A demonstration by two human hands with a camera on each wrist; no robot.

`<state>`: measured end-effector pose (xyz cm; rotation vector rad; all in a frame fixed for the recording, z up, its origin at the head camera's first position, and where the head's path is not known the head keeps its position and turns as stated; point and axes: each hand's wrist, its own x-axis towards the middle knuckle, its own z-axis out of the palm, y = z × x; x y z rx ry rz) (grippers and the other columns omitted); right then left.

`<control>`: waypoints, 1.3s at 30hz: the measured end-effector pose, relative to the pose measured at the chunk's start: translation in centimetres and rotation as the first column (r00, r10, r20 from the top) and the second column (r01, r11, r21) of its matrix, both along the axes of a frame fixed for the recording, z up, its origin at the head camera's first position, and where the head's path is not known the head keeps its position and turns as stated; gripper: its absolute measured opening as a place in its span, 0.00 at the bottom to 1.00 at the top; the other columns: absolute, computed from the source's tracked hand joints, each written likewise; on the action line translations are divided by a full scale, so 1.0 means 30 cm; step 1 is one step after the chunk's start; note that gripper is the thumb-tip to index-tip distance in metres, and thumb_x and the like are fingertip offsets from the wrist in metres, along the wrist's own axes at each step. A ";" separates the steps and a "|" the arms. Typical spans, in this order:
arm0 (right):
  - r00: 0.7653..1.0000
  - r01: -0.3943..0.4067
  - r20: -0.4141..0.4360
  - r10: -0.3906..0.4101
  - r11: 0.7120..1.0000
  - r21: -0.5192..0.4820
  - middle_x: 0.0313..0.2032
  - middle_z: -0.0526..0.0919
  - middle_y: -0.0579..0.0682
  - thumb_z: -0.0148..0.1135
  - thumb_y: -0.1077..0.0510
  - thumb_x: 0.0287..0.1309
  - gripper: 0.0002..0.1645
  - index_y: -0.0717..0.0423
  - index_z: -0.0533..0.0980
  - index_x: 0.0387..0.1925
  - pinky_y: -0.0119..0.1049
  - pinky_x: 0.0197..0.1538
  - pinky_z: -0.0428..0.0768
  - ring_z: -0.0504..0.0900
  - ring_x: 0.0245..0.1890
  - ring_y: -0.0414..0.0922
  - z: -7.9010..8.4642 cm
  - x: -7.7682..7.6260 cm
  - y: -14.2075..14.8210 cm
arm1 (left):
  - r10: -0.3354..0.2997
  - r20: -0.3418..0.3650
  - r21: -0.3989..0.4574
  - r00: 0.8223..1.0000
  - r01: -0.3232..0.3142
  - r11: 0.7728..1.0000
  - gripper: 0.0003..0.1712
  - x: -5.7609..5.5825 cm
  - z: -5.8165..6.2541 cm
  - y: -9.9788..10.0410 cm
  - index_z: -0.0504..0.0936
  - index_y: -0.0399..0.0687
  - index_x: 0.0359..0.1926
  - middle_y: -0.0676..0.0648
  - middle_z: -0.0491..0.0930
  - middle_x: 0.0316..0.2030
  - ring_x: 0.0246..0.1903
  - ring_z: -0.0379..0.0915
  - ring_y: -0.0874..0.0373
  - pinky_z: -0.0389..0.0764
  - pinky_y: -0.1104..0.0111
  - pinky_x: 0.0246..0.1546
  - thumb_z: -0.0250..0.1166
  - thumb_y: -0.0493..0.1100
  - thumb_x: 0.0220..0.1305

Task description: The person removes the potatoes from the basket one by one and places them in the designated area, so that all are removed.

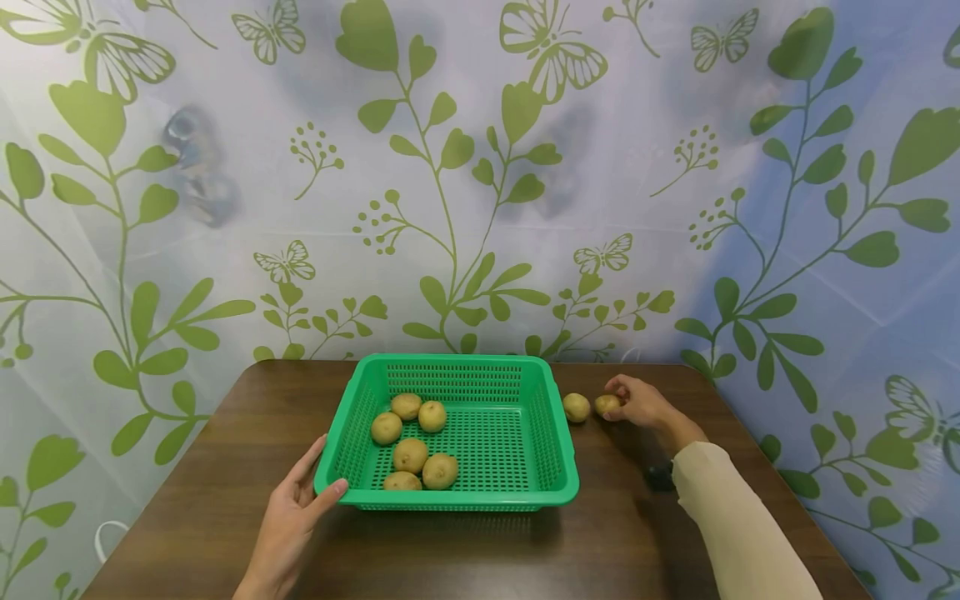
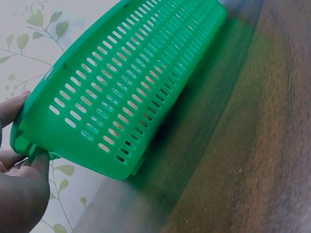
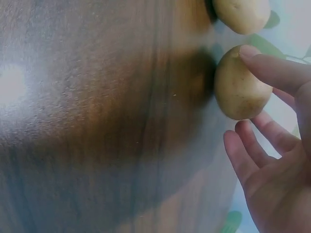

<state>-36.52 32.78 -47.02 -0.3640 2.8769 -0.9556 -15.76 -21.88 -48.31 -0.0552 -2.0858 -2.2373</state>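
A green plastic basket (image 1: 450, 498) with slotted sides stands on the table, several potatoes (image 1: 410, 456) lying in its left half. My left hand (image 1: 288, 512) grips the basket's rim near the front left corner; in the left wrist view its thumb is over the rim and its fingers (image 2: 41, 162) are curled beneath. To the right of the basket, my right hand (image 1: 645, 406) holds a potato (image 1: 607, 406) between thumb and fingers. The right wrist view shows the thumb on this potato (image 3: 238, 92). Another potato (image 1: 576, 407) lies between it and the basket.
The brown wooden table (image 1: 450, 567) has rounded back corners. Behind it hangs a pale curtain (image 1: 637, 208) printed with green leaves and butterflies. A small dark object (image 1: 660, 477) shows beside the right sleeve (image 1: 738, 521).
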 end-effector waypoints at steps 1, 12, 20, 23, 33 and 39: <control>1.000 -0.005 -0.003 0.005 1.000 0.006 0.48 0.76 0.63 0.80 0.60 0.54 0.31 0.62 0.75 0.56 0.55 0.48 0.77 0.77 0.45 0.59 0.005 -0.003 -0.001 | 0.000 0.000 0.001 1.000 0.000 1.000 0.45 -0.001 0.000 0.000 0.50 0.47 0.83 0.41 0.49 0.80 0.70 0.61 0.70 0.76 0.73 0.58 0.64 0.38 0.76; 0.991 -0.040 -0.126 0.044 0.999 0.032 0.58 0.75 0.68 0.75 0.52 0.63 0.33 0.61 0.74 0.64 0.63 0.54 0.75 0.74 0.56 0.66 0.108 -0.032 -0.064 | 0.002 0.006 0.007 1.000 -0.002 1.000 0.45 -0.001 0.003 -0.001 0.50 0.47 0.83 0.41 0.49 0.80 0.68 0.63 0.73 0.77 0.74 0.58 0.65 0.38 0.75; 0.981 -0.126 -0.143 0.129 0.992 0.030 0.59 0.77 0.64 0.74 0.51 0.64 0.32 0.58 0.75 0.64 0.61 0.56 0.78 0.77 0.58 0.63 0.179 -0.036 -0.166 | 0.003 0.005 -0.003 1.000 -0.003 1.000 0.45 0.002 0.006 0.001 0.50 0.47 0.83 0.40 0.48 0.80 0.67 0.64 0.74 0.77 0.74 0.57 0.65 0.39 0.76; 0.979 -0.146 -0.139 0.149 0.989 0.037 0.59 0.77 0.62 0.74 0.51 0.64 0.31 0.57 0.75 0.64 0.60 0.56 0.78 0.77 0.58 0.62 0.201 -0.033 -0.201 | -0.002 -0.003 0.006 1.000 0.002 1.000 0.45 0.002 0.002 0.002 0.50 0.46 0.83 0.39 0.48 0.80 0.66 0.64 0.74 0.77 0.74 0.57 0.64 0.38 0.76; 0.977 -0.169 -0.124 0.174 0.984 0.046 0.59 0.77 0.60 0.75 0.54 0.63 0.31 0.54 0.75 0.64 0.60 0.57 0.78 0.77 0.59 0.61 0.247 -0.035 -0.280 | -0.013 -0.032 0.017 0.999 0.014 1.000 0.44 0.001 -0.004 0.002 0.49 0.44 0.83 0.37 0.49 0.79 0.67 0.64 0.72 0.77 0.73 0.57 0.63 0.36 0.75; 0.973 -0.190 -0.118 0.197 0.979 0.068 0.58 0.77 0.59 0.75 0.53 0.63 0.30 0.54 0.75 0.64 0.59 0.56 0.78 0.76 0.59 0.61 0.270 -0.039 -0.308 | -0.010 -0.040 0.021 0.999 0.011 1.000 0.44 0.001 -0.001 0.003 0.50 0.43 0.83 0.37 0.49 0.79 0.67 0.65 0.72 0.77 0.74 0.57 0.63 0.35 0.75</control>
